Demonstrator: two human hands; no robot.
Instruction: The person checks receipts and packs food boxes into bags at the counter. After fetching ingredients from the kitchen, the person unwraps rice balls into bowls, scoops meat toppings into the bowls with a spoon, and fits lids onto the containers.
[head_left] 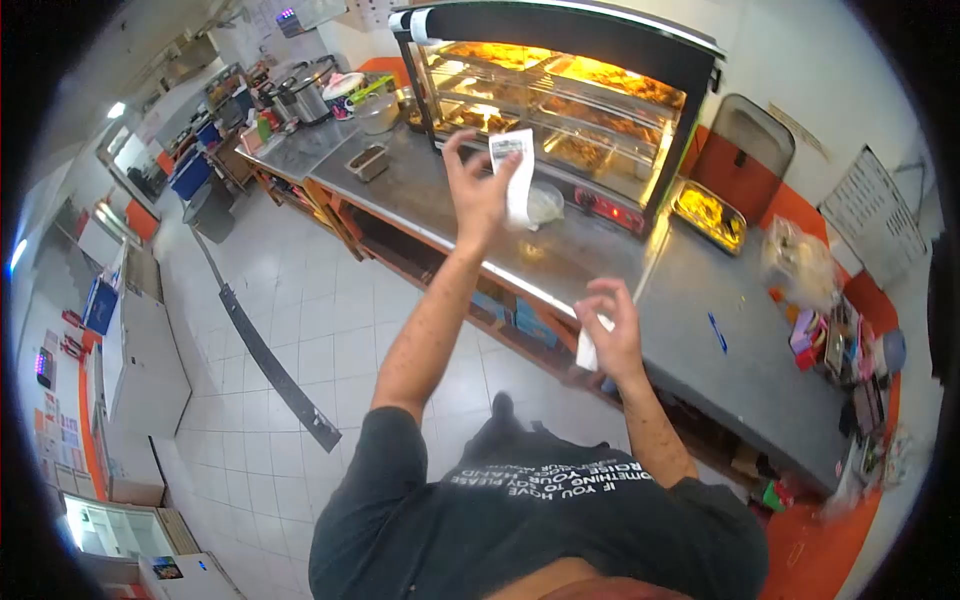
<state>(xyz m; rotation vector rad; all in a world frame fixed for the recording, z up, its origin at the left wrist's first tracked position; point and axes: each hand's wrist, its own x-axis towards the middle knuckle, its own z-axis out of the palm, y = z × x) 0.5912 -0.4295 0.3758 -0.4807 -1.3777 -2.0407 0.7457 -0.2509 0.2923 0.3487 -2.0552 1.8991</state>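
Observation:
My left hand (476, 200) is raised in front of the glass food warmer (590, 120), pinching a printed paper receipt (519, 190) that hangs down from the fingers. Behind the receipt, a clear plastic container (545, 203) rests on the steel counter (590, 255), partly covered. Lower and to the right, my right hand (618, 338) is at the counter's front edge, its fingers curled around a small white piece of paper (587, 350). Most of that paper is hidden by the palm. Trays of food sit on the warmer's lit shelves.
A tray of yellow food (710, 215) stands right of the warmer. A blue pen (718, 333) lies on the right counter, near a plastic bag (797, 262) and stacked small items. A small metal tin (370, 163) sits left. A dark strip (275, 370) crosses the tiled floor.

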